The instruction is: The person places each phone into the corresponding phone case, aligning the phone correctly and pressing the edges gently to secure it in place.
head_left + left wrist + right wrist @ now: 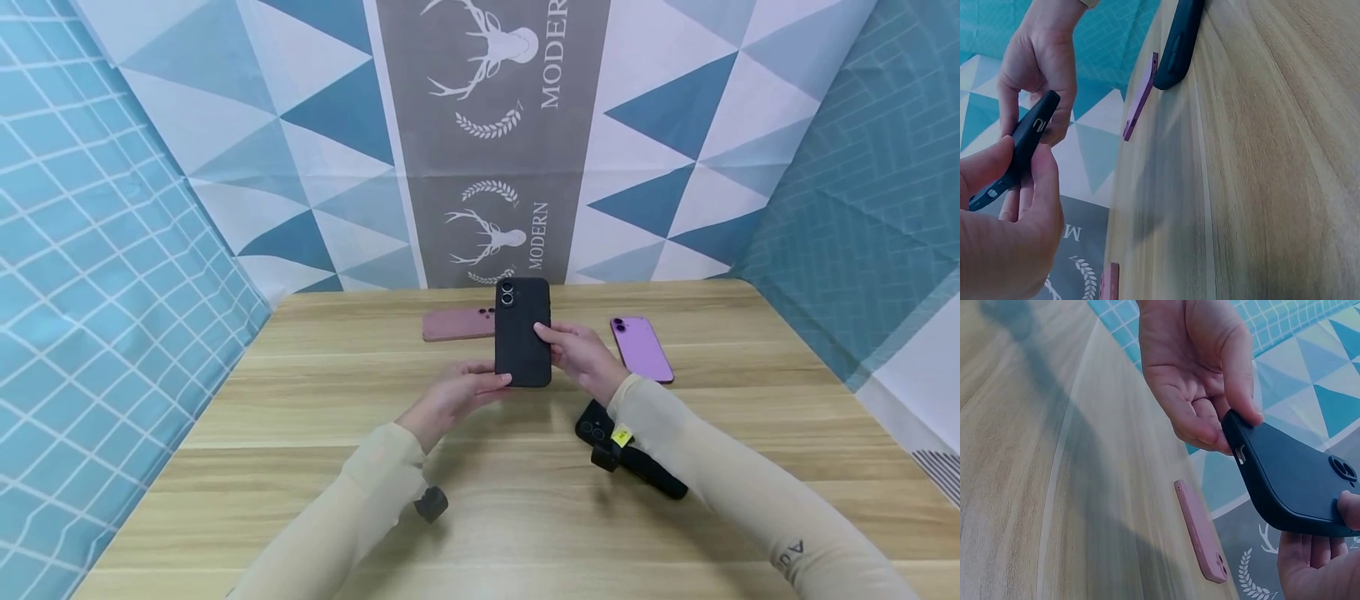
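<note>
A black phone, apparently in a case [522, 342], is held up above the table, its camera side facing the head view. At its lower left corner my left hand [461, 393] pinches it between thumb and fingers. My right hand [585, 357] grips the right edge, thumb on the back and fingers behind. The right wrist view shows the phone's [1291, 475] bottom edge with a port opening. That opening also shows on the phone [1035, 128] in the left wrist view.
Behind the held phone lies a pink phone [457, 325], partly hidden. A purple phone [643, 350] is at the right, beyond my right wrist. Under my right forearm rests another black phone [656, 477], partly covered. Patterned cloths surround the wooden table [300, 417] at the back and sides.
</note>
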`<state>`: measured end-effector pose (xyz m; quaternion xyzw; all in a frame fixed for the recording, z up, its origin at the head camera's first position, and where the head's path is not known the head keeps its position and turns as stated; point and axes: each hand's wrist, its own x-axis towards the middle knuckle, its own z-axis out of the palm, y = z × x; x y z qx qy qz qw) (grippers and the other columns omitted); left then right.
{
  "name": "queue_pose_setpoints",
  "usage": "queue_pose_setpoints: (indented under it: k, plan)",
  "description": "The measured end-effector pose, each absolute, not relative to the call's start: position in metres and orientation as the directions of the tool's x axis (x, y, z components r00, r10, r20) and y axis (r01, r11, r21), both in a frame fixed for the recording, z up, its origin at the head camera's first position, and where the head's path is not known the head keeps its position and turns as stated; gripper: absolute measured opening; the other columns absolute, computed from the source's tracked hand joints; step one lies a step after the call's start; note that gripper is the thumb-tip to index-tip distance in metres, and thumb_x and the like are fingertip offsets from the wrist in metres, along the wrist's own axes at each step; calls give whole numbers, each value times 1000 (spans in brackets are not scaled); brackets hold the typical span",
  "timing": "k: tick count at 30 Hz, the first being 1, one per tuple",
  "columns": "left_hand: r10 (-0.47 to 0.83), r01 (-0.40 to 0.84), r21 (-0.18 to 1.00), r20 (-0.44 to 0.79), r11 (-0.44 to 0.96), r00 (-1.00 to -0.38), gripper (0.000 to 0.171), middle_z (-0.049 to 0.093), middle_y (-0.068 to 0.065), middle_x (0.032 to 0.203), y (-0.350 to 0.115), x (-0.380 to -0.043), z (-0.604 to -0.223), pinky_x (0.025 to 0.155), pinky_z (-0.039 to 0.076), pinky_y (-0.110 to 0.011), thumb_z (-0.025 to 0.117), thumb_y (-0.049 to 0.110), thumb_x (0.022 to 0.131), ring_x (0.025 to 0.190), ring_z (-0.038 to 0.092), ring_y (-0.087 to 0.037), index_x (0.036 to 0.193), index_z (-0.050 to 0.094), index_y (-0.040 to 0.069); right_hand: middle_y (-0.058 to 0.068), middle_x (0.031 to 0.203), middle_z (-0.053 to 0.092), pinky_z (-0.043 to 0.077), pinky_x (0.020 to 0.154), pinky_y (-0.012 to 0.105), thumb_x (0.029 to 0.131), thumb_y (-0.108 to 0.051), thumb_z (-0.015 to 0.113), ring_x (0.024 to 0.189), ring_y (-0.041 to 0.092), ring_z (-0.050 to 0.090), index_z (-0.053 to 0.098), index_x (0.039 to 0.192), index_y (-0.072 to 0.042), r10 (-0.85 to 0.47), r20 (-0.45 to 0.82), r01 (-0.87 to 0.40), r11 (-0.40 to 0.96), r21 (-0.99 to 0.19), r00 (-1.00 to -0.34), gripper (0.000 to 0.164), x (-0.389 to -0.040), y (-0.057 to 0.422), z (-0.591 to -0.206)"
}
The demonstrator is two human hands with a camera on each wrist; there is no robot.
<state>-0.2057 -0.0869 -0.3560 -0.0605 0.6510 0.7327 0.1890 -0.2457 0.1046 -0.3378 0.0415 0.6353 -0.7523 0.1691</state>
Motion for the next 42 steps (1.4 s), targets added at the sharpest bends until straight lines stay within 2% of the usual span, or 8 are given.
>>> queue_pose_setpoints:
  k: [3, 12, 20, 23, 26, 30, 38, 42]
  plan:
    - [194, -345, 936, -328, -64, -925, 38, 63, -22, 121, -87, -205, -356, 104, 48, -39, 64, -1, 88, 108, 68, -27, 125, 55, -9, -11, 80, 67, 51, 74, 17, 97, -20, 56, 75, 4, 61, 58, 112, -7, -208, -273, 305, -141, -942, -939, 19, -245, 105, -338]
    - [193, -327, 945, -321, 1, -927, 34, 68, -9, 101, -91, -203, -360, 102, 49, -38, 64, 2, 89, 113, 64, -34, 121, 56, -6, -11, 86, 65, 50, 78, 19, 97, -20, 57, 81, 4, 62, 53, 125, -2, -192, -265, 285, -89, -954, -945, 34, -242, 102, -336]
    - [220, -317, 946, -296, -67, -930, 40, 66, -7, 100, -93, -203, -362, 102, 48, -38, 64, 2, 89, 108, 68, -29, 125, 52, -9, -11, 82, 67, 51, 76, 17, 97, -17, 55, 78, 3, 63, 56, 115, -5, -218, -244, 276, -134, -952, -945, 22, -243, 103, -335]
    - [240, -323, 944, -300, -64, -923, 40, 66, -10, 105, -95, -206, -361, 103, 47, -38, 62, 3, 91, 100, 69, -21, 127, 50, -9, -11, 82, 66, 51, 75, 18, 97, -18, 56, 78, 3, 63, 56, 117, -4, -209, -254, 283, -122, -951, -944, 25, -243, 104, -336]
    - [247, -321, 945, -300, -52, -921, 44, 64, -17, 121, -98, -209, -360, 102, 48, -34, 60, 6, 92, 91, 68, -11, 132, 47, -8, -11, 84, 66, 51, 76, 18, 97, -20, 57, 79, 4, 63, 54, 126, -2, -199, -269, 290, -87, -953, -942, 34, -242, 105, -338]
    - [232, -291, 954, -268, -71, -935, 46, 58, -22, 133, -99, -214, -358, 98, 52, -29, 58, 11, 94, 90, 67, -7, 134, 46, -8, -12, 84, 67, 51, 76, 18, 97, -21, 57, 79, 3, 63, 49, 132, 1, -217, -280, 296, -43, -954, -935, 43, -239, 104, -342]
    - [97, -218, 971, -209, -97, -973, 39, 71, -11, 107, -94, -217, -353, 92, 55, -28, 63, 15, 92, 85, 69, -9, 123, 57, -8, -11, 84, 67, 51, 77, 18, 96, -22, 59, 79, 5, 62, 54, 125, 1, -274, -282, 294, -3, -956, -920, 37, -231, 100, -350]
    - [31, -208, 970, -206, -123, -978, 33, 71, 0, 88, -91, -216, -351, 84, 57, -23, 65, 16, 91, 78, 68, -7, 116, 61, -5, -11, 81, 67, 51, 76, 19, 95, -21, 59, 77, 5, 62, 60, 112, -3, -289, -262, 278, -14, -960, -921, 24, -228, 99, -353]
